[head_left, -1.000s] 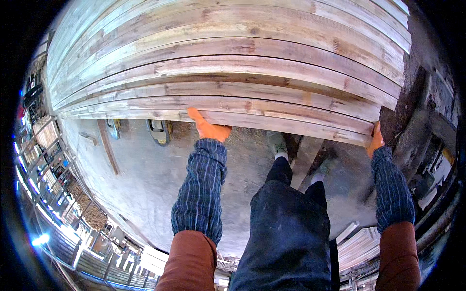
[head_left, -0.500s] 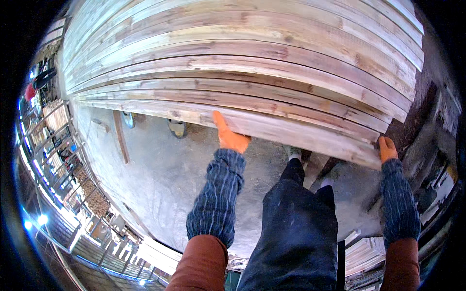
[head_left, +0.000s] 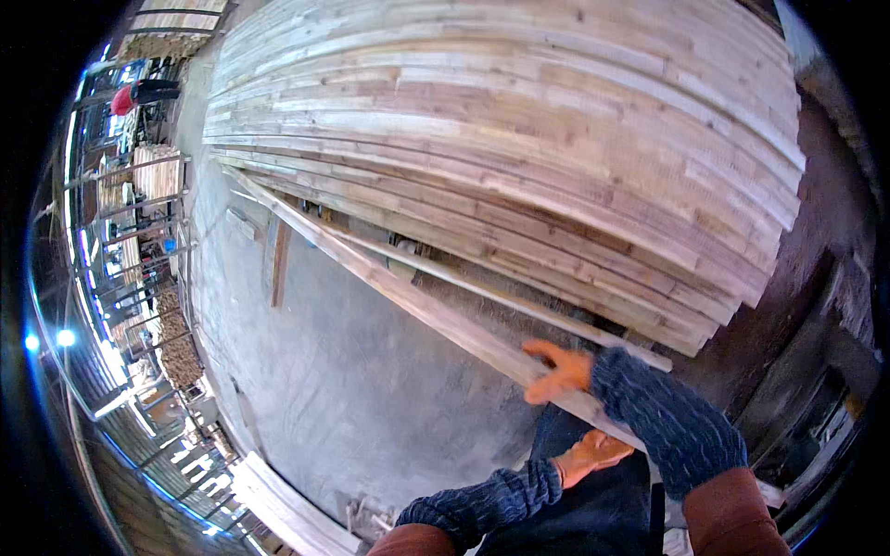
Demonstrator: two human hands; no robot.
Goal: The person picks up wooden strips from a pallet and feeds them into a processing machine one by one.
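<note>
long board (head_left: 408, 295) slants out on the near side of the wood stack (head_left: 519, 120), right hand (head_left: 561, 371) spread over it, left hand (head_left: 593, 456) at its edge, can't tell if gripping

Pale light brightens the stack (head_left: 519, 111) and floor (head_left: 371, 408); the far right is dim. Two lights (head_left: 65, 337) glare at left. Blur softens the board (head_left: 417, 301) and hands (head_left: 565, 372). Fisheye distortion bends edges toward a black rim.
</note>
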